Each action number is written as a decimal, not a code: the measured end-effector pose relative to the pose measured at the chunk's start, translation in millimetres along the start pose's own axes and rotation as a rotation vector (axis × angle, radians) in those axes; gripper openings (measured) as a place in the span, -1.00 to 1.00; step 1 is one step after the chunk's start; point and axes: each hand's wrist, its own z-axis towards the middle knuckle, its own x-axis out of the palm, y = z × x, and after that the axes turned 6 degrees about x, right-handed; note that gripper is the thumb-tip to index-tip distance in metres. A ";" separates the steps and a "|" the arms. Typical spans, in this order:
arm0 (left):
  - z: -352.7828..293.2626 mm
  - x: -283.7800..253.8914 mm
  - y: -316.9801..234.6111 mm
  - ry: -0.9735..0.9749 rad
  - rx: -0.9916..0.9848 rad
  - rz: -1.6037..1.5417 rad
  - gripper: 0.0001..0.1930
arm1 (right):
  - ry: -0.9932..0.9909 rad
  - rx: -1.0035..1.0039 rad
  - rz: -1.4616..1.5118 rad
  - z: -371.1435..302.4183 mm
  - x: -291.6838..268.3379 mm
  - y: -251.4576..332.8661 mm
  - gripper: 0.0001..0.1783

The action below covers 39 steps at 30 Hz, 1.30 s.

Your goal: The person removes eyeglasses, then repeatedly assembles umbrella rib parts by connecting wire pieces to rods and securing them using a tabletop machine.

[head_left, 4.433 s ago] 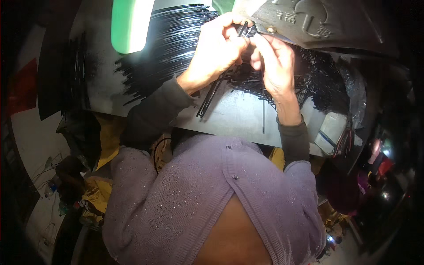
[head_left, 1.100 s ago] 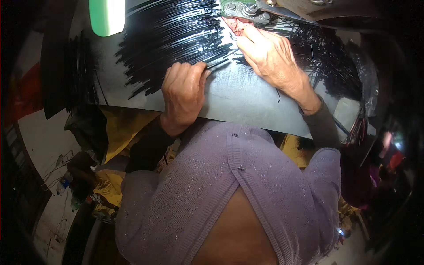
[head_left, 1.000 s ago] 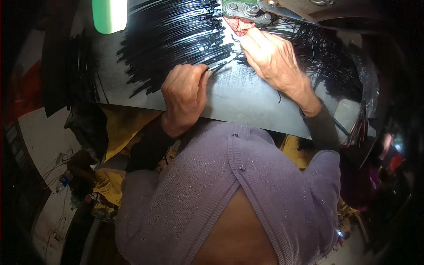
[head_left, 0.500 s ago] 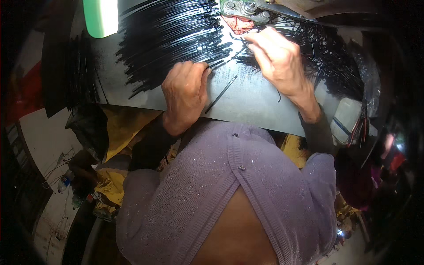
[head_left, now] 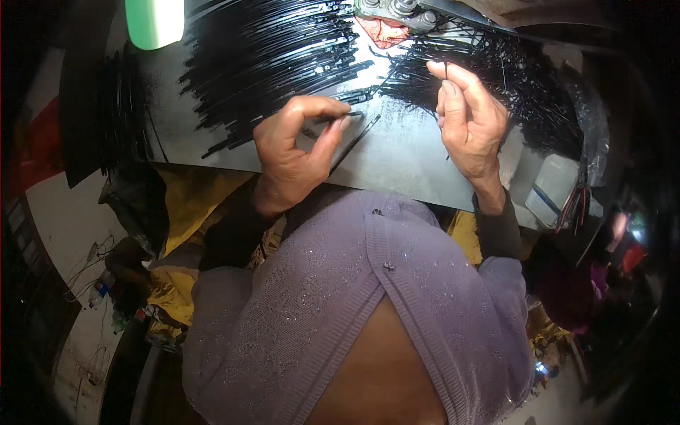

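Strip [head_left: 447, 73] pinched in my right hand [head_left: 473, 127]

I hold it between thumb and forefinger, tips drawn close, and it shows as a thin black line standing nearly upright between them. My other fingers curl in behind. This hand is raised over the surface [head_left: 404, 159], just on my side of a tangled heap [head_left: 524, 99] of thin black pieces.

My left hand [head_left: 290, 145] is well apart from the right, its thumb and forefinger bent toward each other in a narrow loop. A dark piece [head_left: 356, 114] shows at their tips; I cannot tell whether they grip it. Just beside this hand a loose stick [head_left: 358, 142] lies slantwise on the surface. Beyond it spreads a broad pile [head_left: 276, 64] of black strips, laid mostly side by side. A smaller bunch [head_left: 124, 113] lies at the far left.

At the top, partly cut off, a metal part [head_left: 400, 8] with round bolts sits next to a red scrap [head_left: 386, 32]. Farther left hangs a green and white shape [head_left: 156, 21], glaring bright. To my right, a white box [head_left: 552, 188] with a dark band lies near some thin wires [head_left: 575, 202] and crumpled clear plastic [head_left: 586, 134].
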 end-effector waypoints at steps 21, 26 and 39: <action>72.6 8.8 21.3 0.319 0.038 0.064 -0.64 | 0.171 0.253 0.305 12.0 26.4 19.1 -0.84; 73.5 17.9 26.8 0.290 0.010 0.057 -0.66 | 0.121 0.197 0.279 20.1 27.6 9.8 -0.80; 80.3 19.3 31.1 0.196 0.375 0.305 -0.60 | 0.159 0.410 0.409 36.0 25.9 8.3 -0.83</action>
